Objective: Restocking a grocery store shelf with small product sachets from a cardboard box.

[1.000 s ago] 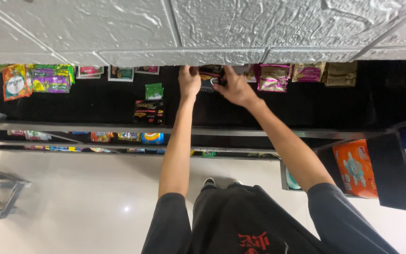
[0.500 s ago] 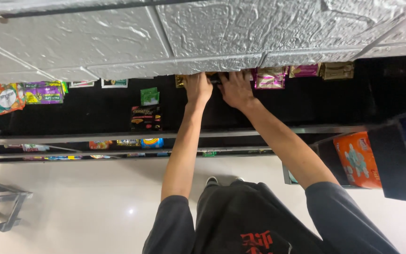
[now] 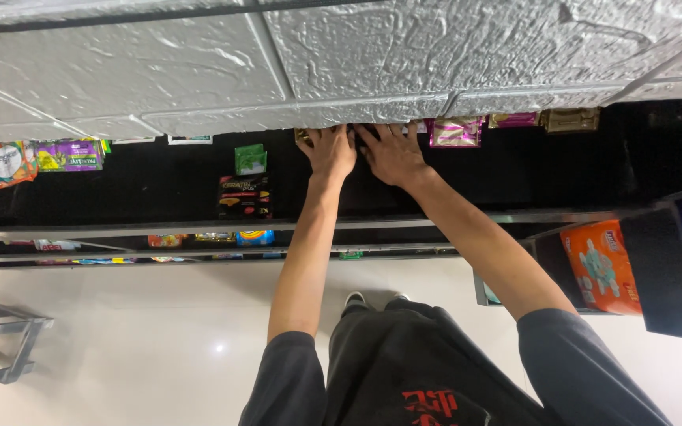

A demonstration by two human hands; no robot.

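At the far left of the frame, a red-and-orange sachet (image 3: 5, 164) is seen hanging on the black display board (image 3: 159, 185), with a purple sachet (image 3: 71, 155) just beside it on the right. Lower left, part of a grey metal rack (image 3: 1, 343) is seen standing on the pale glossy floor (image 3: 136, 339). Further right, a small green packet (image 3: 250, 158) is hung on the board, and a dark packet with orange markings (image 3: 244, 196) is hung directly below it. Beneath these, a long metal shelf rail (image 3: 159, 229) is run across the frame, and coloured packets (image 3: 207, 237) are lined up under it.

Just left of the upper centre, the left hand (image 3: 330, 150) is raised to the top edge of the board, where the white textured panel (image 3: 278, 63) overhangs it. Its fingers are laid close together, with the tips hidden under the panel's edge. A small gold-coloured packet (image 3: 302, 136) is touched at the hand's left side; whether it is pinched cannot be told. Just beside it, the right hand (image 3: 392, 154) is placed flat with its fingers slightly spread, their tips also reaching under the panel. The two hands are nearly touching.

To the right, a pink foil sachet (image 3: 456, 132), a second pink sachet (image 3: 515, 120) and a brown-gold sachet (image 3: 571, 119) are hung in a row. At the far right, an orange pack with a pale cartoon figure (image 3: 603, 267) is held in a dark shelf unit (image 3: 665, 276).
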